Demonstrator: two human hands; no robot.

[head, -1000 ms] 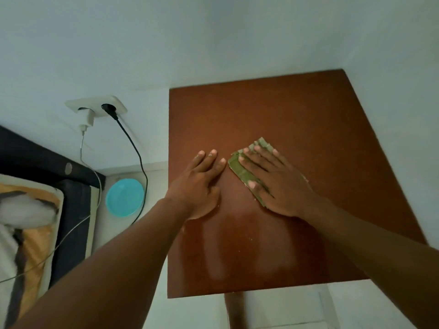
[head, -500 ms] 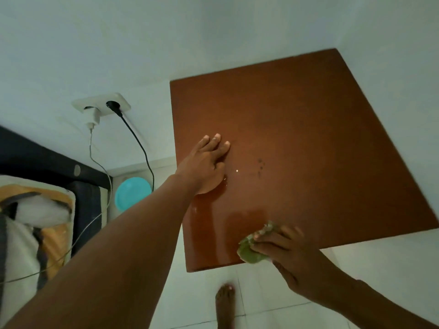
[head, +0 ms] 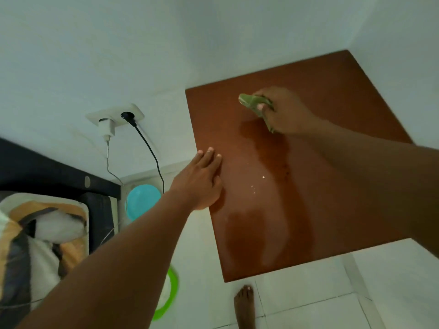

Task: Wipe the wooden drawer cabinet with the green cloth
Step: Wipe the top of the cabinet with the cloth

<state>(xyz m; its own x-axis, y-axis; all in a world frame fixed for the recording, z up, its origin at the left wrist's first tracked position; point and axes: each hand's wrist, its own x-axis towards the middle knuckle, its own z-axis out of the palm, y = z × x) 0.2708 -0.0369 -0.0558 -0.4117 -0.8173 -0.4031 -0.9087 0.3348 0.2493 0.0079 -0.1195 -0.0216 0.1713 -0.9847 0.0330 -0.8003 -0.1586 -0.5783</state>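
The wooden drawer cabinet (head: 332, 198) shows only its reddish-brown top, seen from above in a room corner. My right hand (head: 282, 110) is closed around the bunched green cloth (head: 251, 102) and presses it on the far part of the top. A damp streak runs from there toward the near edge, with a few pale specks beside it. My left hand (head: 202, 181) lies flat with fingers together on the top's left edge, holding nothing.
White walls close in behind and to the right of the cabinet. A wall socket (head: 116, 116) with a charger and a black cable hangs at the left. Below it sit a turquoise bowl (head: 142, 201), a green-rimmed item (head: 169, 295), a bed with pillow (head: 40, 233). My bare foot (head: 244, 305) stands on white tiles.
My right hand carried the cloth from the middle of the top to the near edge, then back up to the far part. My left hand shifted a little toward the left edge.
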